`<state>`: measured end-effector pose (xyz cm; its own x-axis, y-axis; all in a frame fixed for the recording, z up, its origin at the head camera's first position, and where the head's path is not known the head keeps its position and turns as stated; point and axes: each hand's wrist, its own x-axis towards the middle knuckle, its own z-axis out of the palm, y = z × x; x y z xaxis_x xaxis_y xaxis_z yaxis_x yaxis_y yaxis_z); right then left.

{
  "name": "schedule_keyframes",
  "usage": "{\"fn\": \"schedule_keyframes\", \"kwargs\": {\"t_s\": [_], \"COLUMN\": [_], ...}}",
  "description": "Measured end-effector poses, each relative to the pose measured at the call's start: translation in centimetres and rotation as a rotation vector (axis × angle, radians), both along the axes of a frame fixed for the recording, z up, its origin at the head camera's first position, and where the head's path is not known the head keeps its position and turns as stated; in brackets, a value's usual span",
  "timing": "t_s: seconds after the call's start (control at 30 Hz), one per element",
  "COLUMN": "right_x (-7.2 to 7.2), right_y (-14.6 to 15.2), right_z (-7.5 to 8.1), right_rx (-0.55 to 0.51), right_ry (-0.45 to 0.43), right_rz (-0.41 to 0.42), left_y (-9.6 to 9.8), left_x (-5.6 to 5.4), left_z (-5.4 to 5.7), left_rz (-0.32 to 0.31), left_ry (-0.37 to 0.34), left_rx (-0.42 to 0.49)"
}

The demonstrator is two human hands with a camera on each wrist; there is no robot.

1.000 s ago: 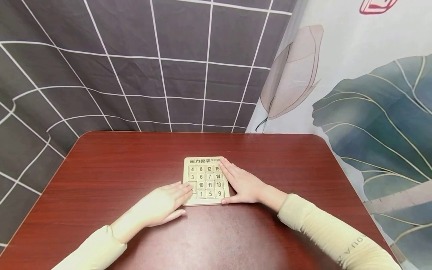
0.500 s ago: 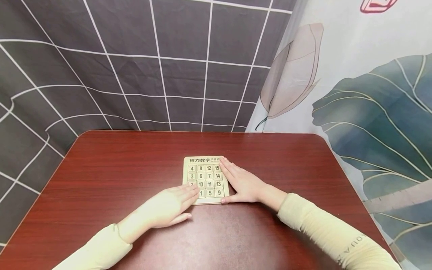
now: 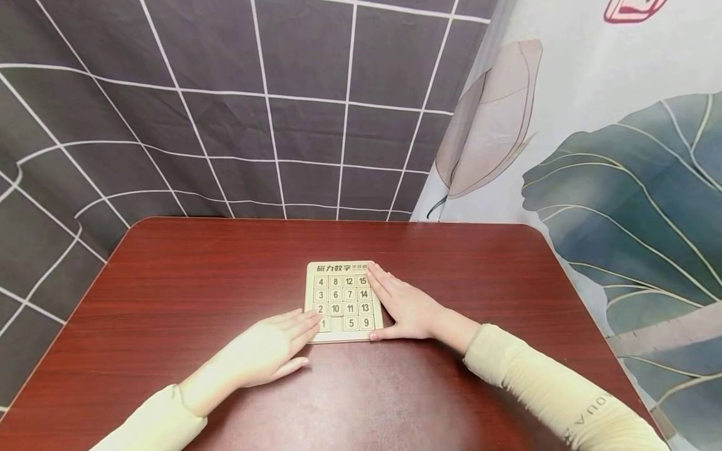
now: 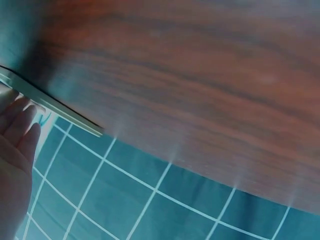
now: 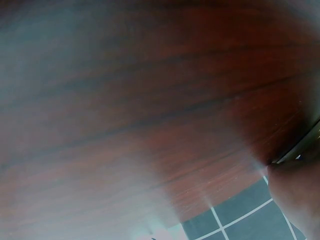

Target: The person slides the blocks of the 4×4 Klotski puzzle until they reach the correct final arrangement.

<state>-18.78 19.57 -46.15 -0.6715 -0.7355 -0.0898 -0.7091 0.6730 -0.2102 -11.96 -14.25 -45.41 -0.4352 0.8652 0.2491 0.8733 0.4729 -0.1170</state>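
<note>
A cream sliding number puzzle (image 3: 344,337) lies flat on the table, its numbered tiles set in a square grid. In the bottom row the gap stands between the 1 tile (image 3: 324,325) and the 5 tile (image 3: 351,323). My left hand (image 3: 271,347) reaches over the puzzle's lower left corner, fingers extended and fingertips right at the 1 tile. Against the right edge rests my right hand (image 3: 408,310), fingers straight along the upper side and thumb at the lower corner. In the left wrist view the puzzle's edge (image 4: 60,110) shows beside my fingers (image 4: 22,125).
The reddish-brown wooden table (image 3: 197,269) extends around the puzzle on all sides. Behind it hangs a dark grey cloth with a white grid (image 3: 304,131). A pale curtain with leaf prints (image 3: 632,188) hangs at the right.
My left hand first moved right over the lower left tiles, then drew back left. The 1 tile slid left into the corner, so the gap moved right. The right hand stayed put.
</note>
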Motion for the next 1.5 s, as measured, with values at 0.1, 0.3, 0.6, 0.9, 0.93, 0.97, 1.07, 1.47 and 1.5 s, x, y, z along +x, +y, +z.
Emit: {"fn": "schedule_keyframes", "kwargs": {"t_s": [0.1, 0.3, 0.6, 0.9, 0.93, 0.97, 1.07, 1.47, 1.5], "right_x": [0.0, -0.1, 0.0, 0.1, 0.1, 0.2, 0.2, 0.1, 0.0], "right_y": [0.0, 0.0, 0.1, 0.2, 0.2, 0.1, 0.2, 0.2, 0.2], "right_z": [-0.1, -0.1, -0.1, 0.0, 0.0, 0.1, 0.0, 0.0, 0.0], "right_rx": [0.004, -0.001, -0.007, -0.008, -0.007, -0.008, -0.007, -0.014, -0.016], "right_ry": [0.005, 0.009, 0.007, 0.019, 0.017, 0.013, 0.011, 0.007, 0.006], "right_rz": [0.002, 0.007, 0.002, 0.014, 0.012, 0.011, 0.008, 0.01, 0.011], "left_y": [-0.5, -0.3, 3.3, 4.1, 3.9, 3.7, 3.0, 2.7, 2.9], "left_x": [0.2, 0.2, -0.8, -1.0, -1.0, -1.0, -0.8, -0.8, -0.9], "left_z": [0.1, 0.4, 0.5, 0.2, 0.1, 0.1, 0.2, 1.1, 1.2], "left_rz": [0.01, -0.003, -0.046, -0.052, -0.051, -0.05, -0.042, -0.058, -0.063], "left_ry": [0.004, 0.015, -0.028, -0.044, -0.041, -0.037, -0.032, -0.003, -0.005], "left_rx": [0.01, 0.036, -0.017, -0.058, -0.057, -0.057, -0.054, -0.041, -0.039]}}
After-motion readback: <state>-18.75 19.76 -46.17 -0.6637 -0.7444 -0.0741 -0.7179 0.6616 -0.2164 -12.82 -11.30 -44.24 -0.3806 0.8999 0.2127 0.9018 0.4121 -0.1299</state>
